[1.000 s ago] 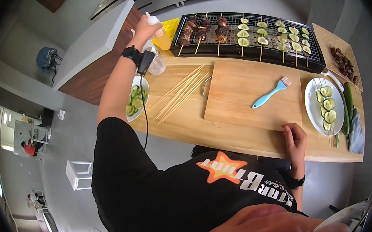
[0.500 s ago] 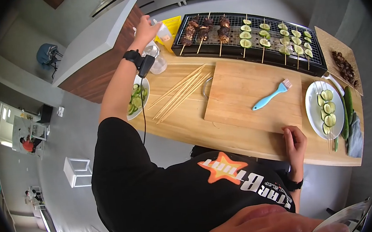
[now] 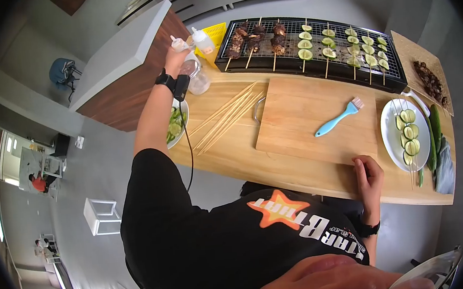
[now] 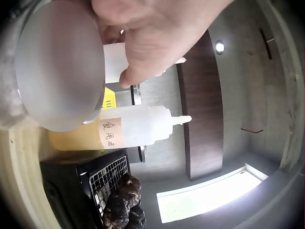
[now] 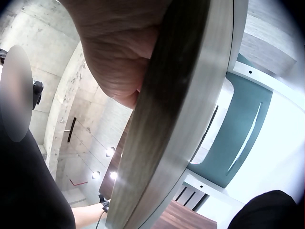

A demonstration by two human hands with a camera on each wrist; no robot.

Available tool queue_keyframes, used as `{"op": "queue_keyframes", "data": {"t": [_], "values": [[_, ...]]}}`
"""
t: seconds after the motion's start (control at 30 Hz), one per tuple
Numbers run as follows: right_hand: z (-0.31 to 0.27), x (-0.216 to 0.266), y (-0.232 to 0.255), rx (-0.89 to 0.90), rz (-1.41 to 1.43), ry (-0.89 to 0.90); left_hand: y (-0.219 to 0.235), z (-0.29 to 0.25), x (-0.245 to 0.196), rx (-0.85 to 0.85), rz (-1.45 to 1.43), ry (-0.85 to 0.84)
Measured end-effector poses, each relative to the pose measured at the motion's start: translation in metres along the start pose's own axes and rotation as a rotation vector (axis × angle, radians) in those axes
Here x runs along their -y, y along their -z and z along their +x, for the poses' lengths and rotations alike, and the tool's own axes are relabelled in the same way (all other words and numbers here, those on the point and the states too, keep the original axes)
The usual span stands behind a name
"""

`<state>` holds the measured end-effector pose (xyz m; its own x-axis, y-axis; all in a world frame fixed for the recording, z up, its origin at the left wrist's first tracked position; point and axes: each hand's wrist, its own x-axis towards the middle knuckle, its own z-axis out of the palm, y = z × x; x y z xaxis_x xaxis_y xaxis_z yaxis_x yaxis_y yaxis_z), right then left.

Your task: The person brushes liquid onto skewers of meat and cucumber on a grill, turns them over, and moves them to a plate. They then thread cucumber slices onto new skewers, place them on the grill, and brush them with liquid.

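At the far left end of the table my left hand (image 3: 175, 61) grips a whitish squeeze bottle (image 3: 178, 43) with a pointed nozzle. In the left wrist view the thumb and fingers wrap around that bottle (image 4: 114, 62), hiding much of it. Beside it stands a squeeze bottle of yellow oil (image 4: 112, 131) with a handwritten label, upright and apart from the hand. A clear jar (image 3: 199, 82) is just below the hand in the head view. My right hand (image 3: 369, 177) rests at the table's near edge, fingers loosely curled, holding nothing.
A black grill (image 3: 312, 63) carries meat and lime-slice skewers. A cutting board (image 3: 300, 111) bears a blue basting brush (image 3: 335, 121). Bare wooden sticks (image 3: 226, 117), a bowl of green slices (image 3: 185, 118), a plate (image 3: 391, 144) with skewered slices and a yellow basket (image 3: 215, 34) surround it.
My left hand has let go of the oil bottle, drawn back to the left and taken hold of the whitish bottle beside it. The right hand has stayed at the table edge.
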<state>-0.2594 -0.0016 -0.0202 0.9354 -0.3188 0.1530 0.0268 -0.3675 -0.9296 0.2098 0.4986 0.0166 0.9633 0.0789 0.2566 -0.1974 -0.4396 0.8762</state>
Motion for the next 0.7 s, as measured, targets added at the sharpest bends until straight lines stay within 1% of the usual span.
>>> {"op": "queue_keyframes", "data": {"t": [0.07, 0.1, 0.2, 0.3, 0.37, 0.4, 0.43, 0.53, 0.67, 0.7], "values": [[0.0, -0.002, 0.001, 0.003, -0.005, 0.005, -0.007, -0.011, -0.015, -0.147, 0.074, -0.066], [0.0, -0.003, 0.001, 0.003, -0.006, 0.008, -0.009, -0.016, -0.028, -0.242, 0.129, -0.146], [0.001, -0.001, 0.001, -0.012, 0.0, 0.012, -0.013, -0.046, -0.106, -0.535, 0.292, -0.379], [0.001, 0.001, 0.001, -0.012, -0.007, 0.022, -0.015, -0.048, -0.141, -0.672, 0.6, -0.753], [0.001, 0.002, 0.0, -0.009, -0.008, 0.024, -0.019, -0.067, -0.177, -0.316, 0.797, -0.663], [0.001, 0.003, 0.0, -0.011, -0.004, 0.022, -0.024, -0.073, -0.186, -0.136, 0.887, -0.613], [0.001, 0.003, 0.0, -0.013, -0.001, 0.021, -0.032, -0.072, -0.184, -0.108, 1.017, -0.639], [0.001, 0.0, 0.0, -0.033, -0.008, 0.043, -0.053, -0.079, -0.185, 0.131, 1.268, -0.561], [0.0, 0.003, 0.001, -0.038, -0.011, 0.05, -0.102, -0.082, -0.191, 0.24, 1.204, -0.645], [0.0, 0.002, 0.001, -0.033, -0.011, 0.045, -0.119, -0.086, -0.195, 0.27, 1.138, -0.709]]}}
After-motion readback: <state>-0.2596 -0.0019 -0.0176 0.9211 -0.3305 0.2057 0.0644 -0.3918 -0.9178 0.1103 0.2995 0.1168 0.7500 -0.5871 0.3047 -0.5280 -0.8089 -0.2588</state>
